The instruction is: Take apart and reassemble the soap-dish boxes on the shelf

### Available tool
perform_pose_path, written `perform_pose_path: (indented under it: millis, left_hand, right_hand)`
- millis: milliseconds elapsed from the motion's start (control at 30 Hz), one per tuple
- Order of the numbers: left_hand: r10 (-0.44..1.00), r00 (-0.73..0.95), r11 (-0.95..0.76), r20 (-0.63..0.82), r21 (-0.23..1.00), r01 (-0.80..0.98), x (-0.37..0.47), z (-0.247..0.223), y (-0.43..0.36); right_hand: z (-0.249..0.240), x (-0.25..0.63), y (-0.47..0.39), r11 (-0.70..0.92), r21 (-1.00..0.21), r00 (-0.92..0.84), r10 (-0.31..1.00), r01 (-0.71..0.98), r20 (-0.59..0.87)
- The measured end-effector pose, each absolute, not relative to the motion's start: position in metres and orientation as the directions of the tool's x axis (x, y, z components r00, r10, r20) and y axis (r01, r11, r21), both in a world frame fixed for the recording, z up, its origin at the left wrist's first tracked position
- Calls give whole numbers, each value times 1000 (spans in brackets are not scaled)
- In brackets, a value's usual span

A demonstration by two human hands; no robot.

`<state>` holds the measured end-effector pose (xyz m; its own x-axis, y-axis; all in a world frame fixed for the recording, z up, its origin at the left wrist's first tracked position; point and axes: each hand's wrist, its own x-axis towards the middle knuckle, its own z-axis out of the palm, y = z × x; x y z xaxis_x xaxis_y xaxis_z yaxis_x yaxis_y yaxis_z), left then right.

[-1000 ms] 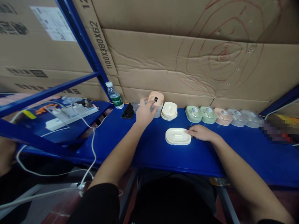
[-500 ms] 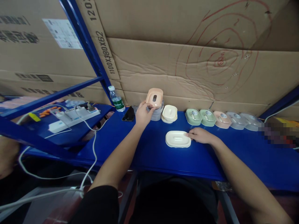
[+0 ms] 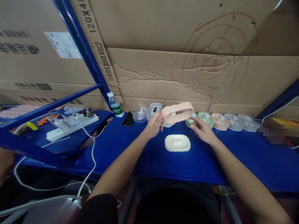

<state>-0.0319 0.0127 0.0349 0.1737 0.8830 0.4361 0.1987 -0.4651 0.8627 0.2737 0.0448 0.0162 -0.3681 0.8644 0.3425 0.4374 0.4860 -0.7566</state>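
A pink plastic piece with a slot in it (image 3: 178, 113) is held tilted above the table, its left end gripped by my left hand (image 3: 153, 125). Close to its right end is my right hand (image 3: 202, 130), fingers apart and holding nothing. Below them a cream oval piece (image 3: 177, 143) lies flat on the blue table (image 3: 149, 165). Part of a cream stack shows under the pink piece, which mostly hides it. Behind my left hand stands a grey piece with a dark slot (image 3: 154, 109), beside clear round pieces (image 3: 139, 115).
Along the back right stand green (image 3: 206, 119), pink (image 3: 220, 121) and grey (image 3: 233, 122) boxes. A water bottle (image 3: 116, 105) and a phone (image 3: 127, 119) are at the back left. A power strip (image 3: 72, 126) with white cables lies farther left.
The pink piece has moved right and forward with my left hand and is turned sideways, uncovering the grey piece. My right hand has let go of the cream oval piece and risen.
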Motion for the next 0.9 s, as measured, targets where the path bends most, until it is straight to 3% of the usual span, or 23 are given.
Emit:
perform_pose_path:
  millis: [100, 200, 400, 633, 767, 900]
  left_hand:
    - [895, 316, -368, 315, 921, 126, -20, 26, 14]
    - [894, 401, -268, 202, 957, 114, -17, 22, 17]
    - [903, 411, -222, 128, 956, 189, -25, 32, 17]
    - [914, 385, -305, 128, 843, 444, -23, 38, 4]
    - [890, 451, -334, 66, 768, 546, -24, 46, -2]
    - [875, 483, -313, -24, 733, 604, -25, 47, -2]
  right_hand:
    - [19, 271, 41, 461, -819, -334, 874, 341, 353]
    - [24, 269, 37, 446, -808, -302, 888, 385, 346]
    - [28, 268, 34, 391, -784, -283, 917, 483, 283]
    - [29, 269, 34, 316, -765, -406, 911, 562, 78]
    - [29, 272, 35, 280, -722, -493, 865, 632, -96]
    - [26, 272, 36, 274, -668, -499, 850, 692, -168]
